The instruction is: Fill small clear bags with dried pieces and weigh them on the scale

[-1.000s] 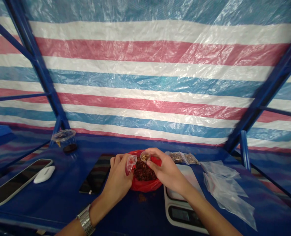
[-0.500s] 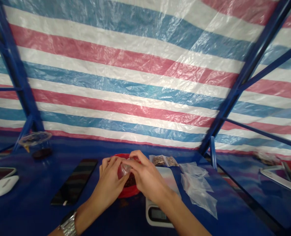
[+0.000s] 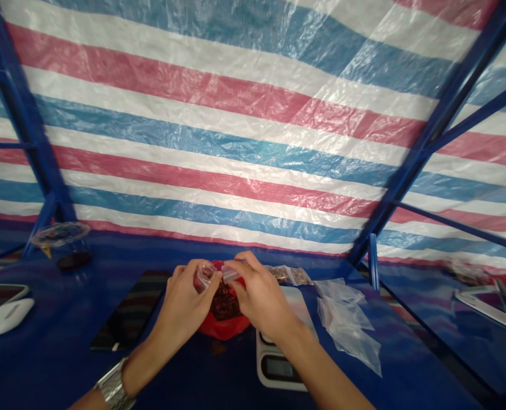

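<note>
No writing is readable anywhere. Both hands pinch a small clear bag (image 3: 205, 274) above the red bag (image 3: 225, 319): left hand (image 3: 187, 302) grips its side, right hand (image 3: 259, 296) fingertips hold what seems a tiny cup (image 3: 230, 274) at its sideways-facing mouth

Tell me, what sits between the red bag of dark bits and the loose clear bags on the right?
In the head view, a white scale lies between the red bag and the clear bags, the right hand reaching over its near corner.
</note>
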The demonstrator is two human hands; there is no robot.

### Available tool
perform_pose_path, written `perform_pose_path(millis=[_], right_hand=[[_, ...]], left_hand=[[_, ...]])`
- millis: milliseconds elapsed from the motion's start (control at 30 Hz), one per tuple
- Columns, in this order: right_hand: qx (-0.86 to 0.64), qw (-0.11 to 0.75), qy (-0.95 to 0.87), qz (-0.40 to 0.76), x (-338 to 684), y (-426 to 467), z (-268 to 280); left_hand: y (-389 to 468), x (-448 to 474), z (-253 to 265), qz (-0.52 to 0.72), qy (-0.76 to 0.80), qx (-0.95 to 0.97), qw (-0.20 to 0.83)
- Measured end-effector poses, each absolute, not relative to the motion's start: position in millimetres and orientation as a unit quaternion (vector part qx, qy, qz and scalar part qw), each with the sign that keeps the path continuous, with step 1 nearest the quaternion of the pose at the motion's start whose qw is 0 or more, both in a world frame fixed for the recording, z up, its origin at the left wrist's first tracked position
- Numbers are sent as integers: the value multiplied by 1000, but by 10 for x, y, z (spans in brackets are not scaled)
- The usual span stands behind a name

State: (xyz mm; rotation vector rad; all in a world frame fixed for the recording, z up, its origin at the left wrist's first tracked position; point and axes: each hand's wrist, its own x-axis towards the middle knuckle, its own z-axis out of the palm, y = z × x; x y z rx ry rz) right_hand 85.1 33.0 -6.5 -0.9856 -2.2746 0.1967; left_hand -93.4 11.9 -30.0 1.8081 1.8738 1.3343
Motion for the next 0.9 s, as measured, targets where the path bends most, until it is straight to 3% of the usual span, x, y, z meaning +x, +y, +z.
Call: perform_pose_path(millis=[133, 333, 667, 900], right_hand=[[-376, 139, -916, 32, 854, 315, -85], [-393, 70, -917, -12, 827, 314, -101], [-358, 162, -909, 142, 898, 394, -341], [-374, 286, -822, 320, 985, 451, -416]], left_hand=[[-8, -983, -192, 488, 641, 577, 133], [-299, -876, -306, 352, 614, 668, 228], [-241, -868, -537, 433, 569, 606, 348], [-267, -950, -449, 432, 585, 626, 281]])
